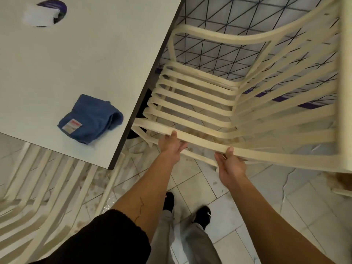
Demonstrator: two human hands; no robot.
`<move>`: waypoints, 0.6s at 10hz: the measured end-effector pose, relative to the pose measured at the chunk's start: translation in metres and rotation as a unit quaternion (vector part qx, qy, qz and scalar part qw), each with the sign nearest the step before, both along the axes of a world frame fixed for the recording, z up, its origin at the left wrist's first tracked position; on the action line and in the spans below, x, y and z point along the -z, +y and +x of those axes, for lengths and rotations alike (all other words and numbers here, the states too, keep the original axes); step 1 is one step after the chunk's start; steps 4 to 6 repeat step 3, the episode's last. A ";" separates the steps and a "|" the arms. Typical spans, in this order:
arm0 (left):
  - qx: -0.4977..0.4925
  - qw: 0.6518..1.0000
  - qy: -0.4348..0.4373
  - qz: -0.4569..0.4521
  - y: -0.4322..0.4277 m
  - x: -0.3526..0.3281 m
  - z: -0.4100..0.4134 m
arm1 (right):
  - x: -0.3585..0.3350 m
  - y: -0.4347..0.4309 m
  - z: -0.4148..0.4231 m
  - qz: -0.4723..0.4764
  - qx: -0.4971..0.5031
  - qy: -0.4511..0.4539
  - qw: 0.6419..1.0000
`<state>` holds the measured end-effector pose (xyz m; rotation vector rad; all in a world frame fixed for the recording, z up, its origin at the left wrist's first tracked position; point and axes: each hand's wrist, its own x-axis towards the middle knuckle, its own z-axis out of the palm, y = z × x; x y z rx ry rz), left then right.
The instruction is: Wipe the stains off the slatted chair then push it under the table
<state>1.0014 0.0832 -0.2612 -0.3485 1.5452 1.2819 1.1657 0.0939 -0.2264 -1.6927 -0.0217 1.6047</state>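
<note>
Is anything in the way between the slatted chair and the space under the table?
Perhaps. A dark shape sits under the table edge, right at the seat front of the slatted chair; what it is I cannot tell. Nothing else visible blocks it.

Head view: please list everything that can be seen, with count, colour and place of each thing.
table: 1, white top with dark edge, upper left
cloth: 1, blue, folded, on the table near its right edge
white item: 1, blurred, partly over a purple round shape, far part of the table; cannot tell what it is
chair: 1, cream, slatted, right of the table, brown stains on its near slats
second chair: 1, cream, slatted, lower left, partly under the table
floor: white tiles, stained; white with dark lines beyond the chair
shoes: 2, black, bottom centre
left hand: 1, grips the chair's near rail
right hand: 1, grips the same rail, further right
</note>
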 end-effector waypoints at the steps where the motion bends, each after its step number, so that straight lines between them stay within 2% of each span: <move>1: 0.059 0.998 0.024 -0.004 -0.011 -0.010 0.004 | -0.005 -0.009 -0.003 0.016 -0.001 -0.012 1.000; 2: 0.206 0.977 0.054 -0.016 -0.031 -0.036 0.010 | -0.003 -0.002 0.000 0.025 -0.034 -0.034 0.999; 3: 0.344 0.933 0.106 0.002 -0.082 -0.061 0.011 | -0.014 -0.026 0.010 -0.015 -0.168 -0.094 0.981; 6: 0.344 0.933 0.106 0.002 -0.082 -0.061 0.011 | -0.014 -0.026 0.010 -0.015 -0.168 -0.094 0.981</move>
